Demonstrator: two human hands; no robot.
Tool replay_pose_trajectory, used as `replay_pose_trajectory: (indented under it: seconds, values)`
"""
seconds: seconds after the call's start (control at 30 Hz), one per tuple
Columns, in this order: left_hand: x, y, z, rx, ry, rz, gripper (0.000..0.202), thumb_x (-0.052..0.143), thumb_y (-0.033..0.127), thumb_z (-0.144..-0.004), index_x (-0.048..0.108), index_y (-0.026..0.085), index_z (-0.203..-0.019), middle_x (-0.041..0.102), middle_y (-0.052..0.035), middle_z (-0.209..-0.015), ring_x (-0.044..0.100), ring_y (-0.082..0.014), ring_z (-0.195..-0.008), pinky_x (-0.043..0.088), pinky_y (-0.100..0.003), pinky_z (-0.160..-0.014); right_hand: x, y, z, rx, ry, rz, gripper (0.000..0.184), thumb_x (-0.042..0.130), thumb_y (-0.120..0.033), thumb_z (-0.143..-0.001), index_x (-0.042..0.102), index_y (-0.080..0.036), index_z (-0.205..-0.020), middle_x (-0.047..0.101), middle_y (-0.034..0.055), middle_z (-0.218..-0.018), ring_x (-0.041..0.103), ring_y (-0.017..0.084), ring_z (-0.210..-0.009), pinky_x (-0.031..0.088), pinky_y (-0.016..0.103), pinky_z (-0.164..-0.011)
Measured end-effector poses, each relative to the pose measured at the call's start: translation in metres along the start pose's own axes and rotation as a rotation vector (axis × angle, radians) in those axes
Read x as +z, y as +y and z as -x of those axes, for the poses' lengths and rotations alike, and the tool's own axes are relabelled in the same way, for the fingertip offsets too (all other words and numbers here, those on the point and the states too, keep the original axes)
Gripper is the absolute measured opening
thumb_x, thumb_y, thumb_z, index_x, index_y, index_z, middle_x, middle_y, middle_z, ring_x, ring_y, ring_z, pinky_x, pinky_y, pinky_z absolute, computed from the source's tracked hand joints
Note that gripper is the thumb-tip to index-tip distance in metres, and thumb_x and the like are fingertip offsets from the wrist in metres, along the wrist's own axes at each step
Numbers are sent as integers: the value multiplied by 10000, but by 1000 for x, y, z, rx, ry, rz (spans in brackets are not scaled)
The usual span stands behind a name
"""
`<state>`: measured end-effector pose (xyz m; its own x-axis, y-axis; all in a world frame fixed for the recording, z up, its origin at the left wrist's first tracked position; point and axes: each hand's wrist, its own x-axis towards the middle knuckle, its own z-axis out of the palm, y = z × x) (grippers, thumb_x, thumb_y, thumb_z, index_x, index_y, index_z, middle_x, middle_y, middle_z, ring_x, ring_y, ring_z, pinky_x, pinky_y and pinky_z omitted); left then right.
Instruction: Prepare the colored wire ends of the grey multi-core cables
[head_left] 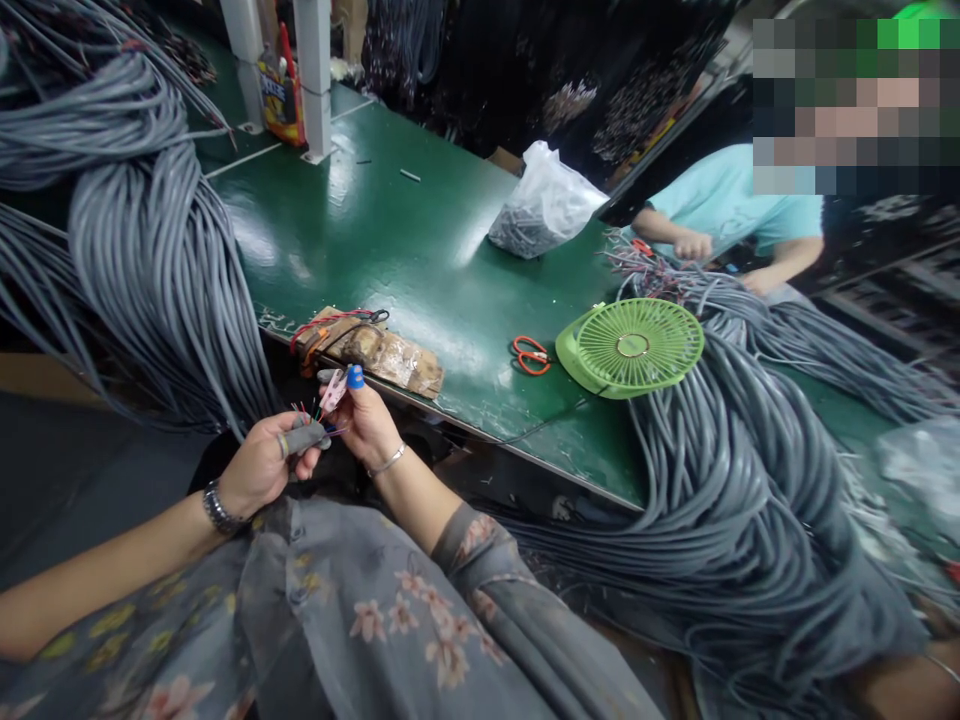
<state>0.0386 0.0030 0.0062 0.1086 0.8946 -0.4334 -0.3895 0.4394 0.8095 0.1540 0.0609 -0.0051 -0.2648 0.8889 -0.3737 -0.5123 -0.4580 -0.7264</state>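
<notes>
Just in front of the bench edge, my left hand [266, 462] is closed on a bunch of thin coloured wires [315, 408] that fan out past its fingertips. Its thumb appears wrapped in a grey cover. My right hand [366, 425], with a blue cover on the thumb tip, pinches a small pink-and-white tool [333, 393] right beside those wires. The exact kind of tool is too small to make out. Behind my hands, a worn wooden block [386, 358] lies at the bench edge, with red and black leads and an orange part at its left end.
On the green bench [442, 290] are orange-handled scissors [532, 356], a green fan [634, 345], a plastic bag [544, 205] and a yellow-black container [281, 100]. Grey cable bundles [150, 210] hang left, more cables [720, 470] right. A co-worker [739, 210] handles cables across the bench.
</notes>
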Motion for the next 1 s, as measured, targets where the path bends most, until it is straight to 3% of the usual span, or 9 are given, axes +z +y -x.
replay_pose_trajectory:
  seconds: [0.2, 0.27, 0.43, 0.53, 0.7, 0.87, 1.0]
  values:
    - [-6, -3, 9, 8, -1, -47, 328, 822, 380, -428, 625, 145, -545, 560, -9, -409, 446, -86, -341, 343, -181, -339, -16, 0, 5, 128, -120, 109, 606, 522, -748, -862, 635, -155, -811, 634, 26, -717, 538, 100, -597, 456, 214, -543]
    - [-9, -5, 11, 25, 3, -67, 326, 818, 386, -443, 621, 149, -547, 565, -7, -418, 456, -87, -348, 352, -183, -348, -27, -1, 9, 162, -179, 183, 587, 605, -734, -814, 631, -148, -828, 623, 15, -707, 535, 94, -589, 457, 213, -540]
    - [-19, -14, 6, 129, -7, -142, 302, 782, 410, -542, 623, 160, -597, 587, 2, -468, 496, -97, -390, 397, -195, -393, -46, -6, 22, 170, -313, 386, 670, 803, -741, -526, 598, -155, -780, 606, -23, -660, 522, 85, -527, 471, 240, -515]
    - [-24, -19, 4, 190, -57, -259, 297, 747, 435, -621, 619, 167, -634, 612, -3, -504, 513, -104, -406, 408, -204, -415, -46, -12, 26, 184, -343, 510, 632, 827, -697, -512, 586, -159, -740, 587, -41, -612, 510, 75, -490, 442, 227, -498]
    - [-23, -14, 5, 210, -114, -427, 311, 693, 470, -660, 608, 173, -626, 638, -12, -536, 532, -111, -430, 429, -219, -458, -38, -19, 24, 76, -334, 626, 522, 843, -585, -543, 574, -154, -663, 545, -57, -555, 455, 57, -482, 384, 213, -501]
    - [-20, -8, 4, 26, -280, -584, 258, 691, 425, -615, 611, 182, -586, 657, -21, -521, 565, -141, -455, 435, -233, -481, -32, -12, 28, -41, -375, 707, 480, 852, -543, -563, 600, -149, -674, 556, -57, -594, 458, 65, -555, 395, 214, -567]
    - [-19, -10, 4, 19, -204, -521, 298, 702, 455, -618, 621, 175, -557, 653, -48, -505, 567, -146, -446, 443, -240, -487, -37, -7, 30, -130, -260, 677, 488, 766, -624, -653, 615, -161, -688, 580, -34, -623, 487, 81, -573, 404, 223, -572]
